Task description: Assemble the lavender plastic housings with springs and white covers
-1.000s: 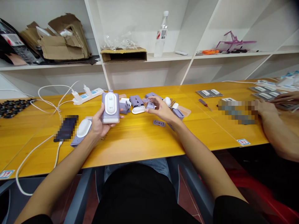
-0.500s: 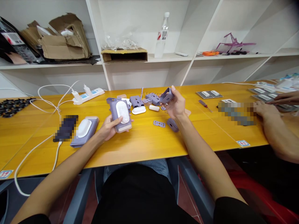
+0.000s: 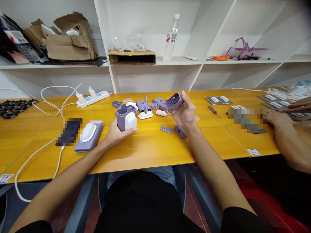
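The left hand (image 3: 116, 132) is clamped around a purple housing (image 3: 124, 118), held upright, with a finished unit (image 3: 88, 136) lying on the table (image 3: 145, 149) to its left. The right hand (image 3: 185, 111) pinches a purple shell (image 3: 173, 101) in its fingertips. A flat plate (image 3: 166, 129) and a cap (image 3: 180, 131) lie just below that hand.

The left hand (image 3: 116, 133) hides part of the purple housing (image 3: 122, 117); pixelation masks the slab (image 3: 69, 132).

The left hand (image 3: 116, 132) has tipped the purple device (image 3: 126, 117) end-on; the right hand (image 3: 185, 111) lifted a purple shell (image 3: 174, 101).
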The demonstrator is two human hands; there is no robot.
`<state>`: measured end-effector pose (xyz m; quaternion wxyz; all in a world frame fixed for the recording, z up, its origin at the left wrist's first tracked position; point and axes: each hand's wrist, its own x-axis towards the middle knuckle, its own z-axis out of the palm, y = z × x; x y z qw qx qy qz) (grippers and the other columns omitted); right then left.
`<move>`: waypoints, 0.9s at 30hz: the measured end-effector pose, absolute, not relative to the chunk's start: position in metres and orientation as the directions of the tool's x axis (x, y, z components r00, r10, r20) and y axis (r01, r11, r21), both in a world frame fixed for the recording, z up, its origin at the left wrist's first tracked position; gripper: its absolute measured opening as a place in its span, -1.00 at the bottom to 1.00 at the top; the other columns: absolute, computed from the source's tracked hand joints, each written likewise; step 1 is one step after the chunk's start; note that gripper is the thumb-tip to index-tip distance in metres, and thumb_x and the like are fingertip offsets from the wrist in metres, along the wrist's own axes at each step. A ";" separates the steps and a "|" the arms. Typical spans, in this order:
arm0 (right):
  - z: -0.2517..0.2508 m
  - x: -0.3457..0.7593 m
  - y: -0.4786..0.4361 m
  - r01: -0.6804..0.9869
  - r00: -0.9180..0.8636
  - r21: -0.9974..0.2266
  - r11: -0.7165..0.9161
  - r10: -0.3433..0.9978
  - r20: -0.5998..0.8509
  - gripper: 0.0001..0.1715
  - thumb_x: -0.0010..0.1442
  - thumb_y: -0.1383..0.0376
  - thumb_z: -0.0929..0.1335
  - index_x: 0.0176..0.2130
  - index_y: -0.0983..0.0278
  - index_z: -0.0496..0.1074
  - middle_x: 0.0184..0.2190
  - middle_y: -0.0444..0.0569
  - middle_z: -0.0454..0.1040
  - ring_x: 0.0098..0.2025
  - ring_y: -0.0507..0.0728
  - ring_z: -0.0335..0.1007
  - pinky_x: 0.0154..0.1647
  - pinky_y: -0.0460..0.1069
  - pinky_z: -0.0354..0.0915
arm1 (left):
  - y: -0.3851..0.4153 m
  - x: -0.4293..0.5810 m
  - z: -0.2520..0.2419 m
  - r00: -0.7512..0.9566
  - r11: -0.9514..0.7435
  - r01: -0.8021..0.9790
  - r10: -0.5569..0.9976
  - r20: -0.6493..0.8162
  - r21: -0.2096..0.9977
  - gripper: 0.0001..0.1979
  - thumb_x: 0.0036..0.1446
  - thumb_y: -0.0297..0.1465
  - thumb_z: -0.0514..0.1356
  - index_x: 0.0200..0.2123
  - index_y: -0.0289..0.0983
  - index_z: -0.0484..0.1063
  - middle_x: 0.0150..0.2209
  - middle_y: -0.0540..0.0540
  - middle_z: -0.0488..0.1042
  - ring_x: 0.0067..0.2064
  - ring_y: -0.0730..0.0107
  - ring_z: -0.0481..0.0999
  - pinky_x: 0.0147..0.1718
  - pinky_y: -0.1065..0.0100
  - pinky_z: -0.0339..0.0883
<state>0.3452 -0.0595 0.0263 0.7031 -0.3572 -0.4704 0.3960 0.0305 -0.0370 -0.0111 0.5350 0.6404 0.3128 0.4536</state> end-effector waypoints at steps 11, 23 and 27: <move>0.031 0.338 -0.077 -0.126 0.197 -0.844 0.521 0.847 0.493 -0.23 0.16 -0.44 0.40 -0.18 0.15 0.59 -0.08 0.14 0.70 -0.18 0.30 0.66 -0.46 0.08 0.39 | -0.030 0.026 -0.017 0.513 -0.788 0.295 0.607 0.607 0.540 -0.22 0.15 -0.22 0.52 0.40 -0.15 0.42 0.34 -0.26 0.55 0.34 -0.17 0.56 0.42 -0.09 0.34; 0.025 0.334 -0.071 -0.158 0.211 -0.831 0.533 0.841 0.499 -0.25 0.15 -0.44 0.47 -0.22 0.15 0.53 -0.23 0.05 0.67 -0.48 0.12 0.47 -0.61 0.03 0.24 | -0.027 0.024 -0.025 0.490 -0.800 0.449 0.593 0.639 0.398 -0.22 0.21 -0.27 0.46 0.46 -0.14 0.34 0.34 -0.27 0.54 0.33 -0.16 0.56 0.38 -0.09 0.39; 0.022 0.333 -0.067 -0.136 0.252 -0.846 0.515 0.844 0.473 -0.34 0.14 -0.33 0.57 -0.29 0.15 0.47 -0.37 -0.08 0.58 -0.59 0.04 0.38 -0.71 -0.02 0.13 | -0.026 0.023 -0.024 0.487 -0.799 0.466 0.590 0.644 0.380 -0.20 0.21 -0.30 0.46 0.46 -0.15 0.33 0.35 -0.28 0.52 0.33 -0.18 0.55 0.39 -0.12 0.37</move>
